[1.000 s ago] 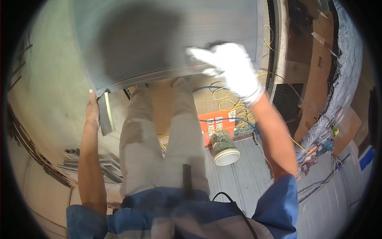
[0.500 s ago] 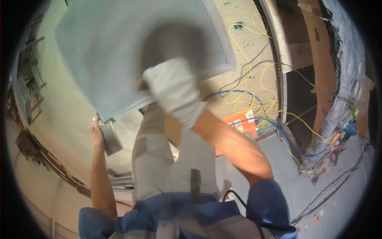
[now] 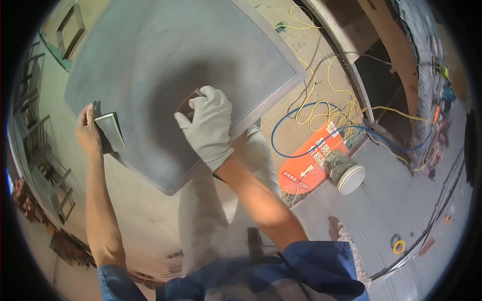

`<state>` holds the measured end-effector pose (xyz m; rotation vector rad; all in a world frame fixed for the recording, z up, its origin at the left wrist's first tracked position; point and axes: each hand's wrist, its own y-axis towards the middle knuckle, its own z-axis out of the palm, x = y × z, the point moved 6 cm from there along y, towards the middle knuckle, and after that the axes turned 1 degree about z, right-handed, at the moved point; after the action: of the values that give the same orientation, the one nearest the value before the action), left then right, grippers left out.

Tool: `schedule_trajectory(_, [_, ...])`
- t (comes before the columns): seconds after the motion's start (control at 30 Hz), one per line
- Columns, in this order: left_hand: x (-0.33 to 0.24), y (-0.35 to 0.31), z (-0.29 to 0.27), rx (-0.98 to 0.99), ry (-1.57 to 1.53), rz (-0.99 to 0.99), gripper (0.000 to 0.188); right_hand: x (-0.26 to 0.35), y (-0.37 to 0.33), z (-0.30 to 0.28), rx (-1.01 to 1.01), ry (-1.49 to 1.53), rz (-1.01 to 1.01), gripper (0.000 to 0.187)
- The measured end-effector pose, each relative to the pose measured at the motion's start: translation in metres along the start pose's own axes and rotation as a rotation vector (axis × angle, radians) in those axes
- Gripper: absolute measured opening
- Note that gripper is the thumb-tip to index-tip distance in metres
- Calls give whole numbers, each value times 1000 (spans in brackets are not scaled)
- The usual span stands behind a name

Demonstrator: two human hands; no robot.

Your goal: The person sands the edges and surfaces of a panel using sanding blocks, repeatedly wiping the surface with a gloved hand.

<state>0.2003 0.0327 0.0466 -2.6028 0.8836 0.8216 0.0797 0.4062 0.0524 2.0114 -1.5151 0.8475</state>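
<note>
A pale floor [image 3: 150, 226] was spread beneath the work, with dark frames [image 3: 45, 185] gathered along its far left. Next, the bare left hand [image 3: 89, 134] was placed at the left edge of a large grey panel [image 3: 130, 65], and a thin grey pad [image 3: 110, 131] with a pale edge seemed to be held by its closed fingers. The panel's near corner was pointed toward the legs; its long axis could not be told, since the far end was cut off. On the panel lay a brown block [image 3: 186, 106], just left of the curled fingers of the gloved right hand [image 3: 208, 120], gripped between them and the thumb. Its visible edge was slanted from lower left to upper right; the rest was hidden by the glove. The left hand was well apart from it. Farther right, a blue hose [image 3: 271, 140], a red-orange sign [image 3: 301, 163], a bucket [image 3: 342, 168] and a yellow cable [image 3: 396, 112] were seen.
</note>
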Motion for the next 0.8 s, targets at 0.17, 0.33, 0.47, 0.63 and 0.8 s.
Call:
schedule_trajectory(0.17, [-3, 40, 12, -93, 220, 262, 37, 21, -16, 46, -105, 64, 180, 21])
schedule_trajectory(0.33, [-33, 21, 39, 35, 181, 607, 46, 17, -16, 37, -181, 303, 294, 6])
schedule_trajectory(0.47, [-44, 28, 55, 112, 357, 720, 51, 31, -17, 43, -315, -19, 254, 7])
schedule_trajectory(0.63, [-43, 28, 51, 203, 372, 718, 52, -28, 27, -24, -345, -523, 444, 80])
schedule_trajectory(0.8, [-53, 24, 64, 197, 325, 734, 57, -132, 115, -107, -384, -474, 563, 86])
